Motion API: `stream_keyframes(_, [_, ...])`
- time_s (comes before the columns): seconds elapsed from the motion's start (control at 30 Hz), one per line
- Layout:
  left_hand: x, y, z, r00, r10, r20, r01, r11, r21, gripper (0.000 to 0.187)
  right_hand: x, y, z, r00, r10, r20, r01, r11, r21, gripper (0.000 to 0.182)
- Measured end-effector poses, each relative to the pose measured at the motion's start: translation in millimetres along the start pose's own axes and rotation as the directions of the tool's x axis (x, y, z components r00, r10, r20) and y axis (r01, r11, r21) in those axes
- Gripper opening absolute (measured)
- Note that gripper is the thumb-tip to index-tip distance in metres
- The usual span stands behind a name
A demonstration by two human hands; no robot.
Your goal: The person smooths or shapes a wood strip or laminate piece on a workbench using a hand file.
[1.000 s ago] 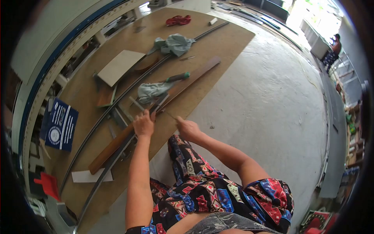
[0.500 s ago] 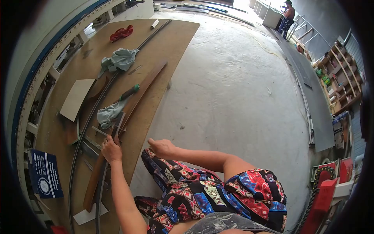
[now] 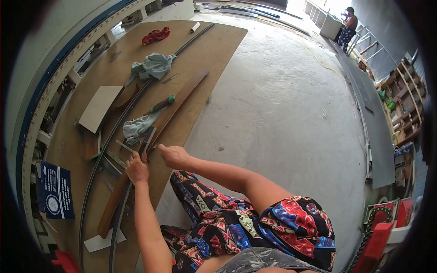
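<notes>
My left hand (image 3: 137, 168) is closed around a long dark strip (image 3: 116, 223), which runs along a brown board (image 3: 182, 97) on the table. My right hand (image 3: 174, 156) hovers beside the strip at the table's edge, fingers curled and thumb and forefinger pinched. Whatever it may hold is too small to make out. Just beyond my hands lie a crumpled pale cloth (image 3: 136, 128) and a tool with a green and black handle (image 3: 163, 103). A short pale stick (image 3: 125, 145) points toward my left fingers.
The brown table (image 3: 223, 41) carries another long dark strip (image 3: 98, 166), a grey-green cloth (image 3: 154, 66), a red cloth (image 3: 156, 35) and a cream panel (image 3: 101, 107). A blue box (image 3: 54, 191) is at the left. Far right, a person (image 3: 349, 29) stands near metal frames.
My right hand has moved left and upward, closer to the strip and my left hand. The left hand keeps its hold on the strip. The view has shifted slightly.
</notes>
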State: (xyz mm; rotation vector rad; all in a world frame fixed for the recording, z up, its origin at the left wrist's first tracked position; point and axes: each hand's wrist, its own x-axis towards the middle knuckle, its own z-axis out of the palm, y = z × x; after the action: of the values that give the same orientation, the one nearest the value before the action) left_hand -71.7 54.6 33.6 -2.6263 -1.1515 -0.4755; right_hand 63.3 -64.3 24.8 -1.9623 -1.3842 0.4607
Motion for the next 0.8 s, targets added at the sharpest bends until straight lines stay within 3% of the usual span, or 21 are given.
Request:
stream_keyframes(0.3, [-1, 1, -1, 1.0, -0.007, -0.003, 0.007, 1.0, -0.003, 0.047, -96, 31, -8, 0.994, 0.07, 0.09, -0.071, 0.997, 0.005, 0.019])
stream_keyframes(0.6, [0, 0, 1, 1.0, -0.021, 0.021, 0.02, 1.0, 0.018, 0.047, 20, -4, 3, 0.999, -0.048, 0.005, 0.048, 0.998, -0.033, 0.019])
stream_keyframes(0.8, [0, 1, 0, 1.0, -0.017, 0.019, 0.017, 1.0, 0.012, 0.046, -5, 4, 7, 1.0, -0.021, -0.023, 0.02, 1.0, -0.003, 0.018])
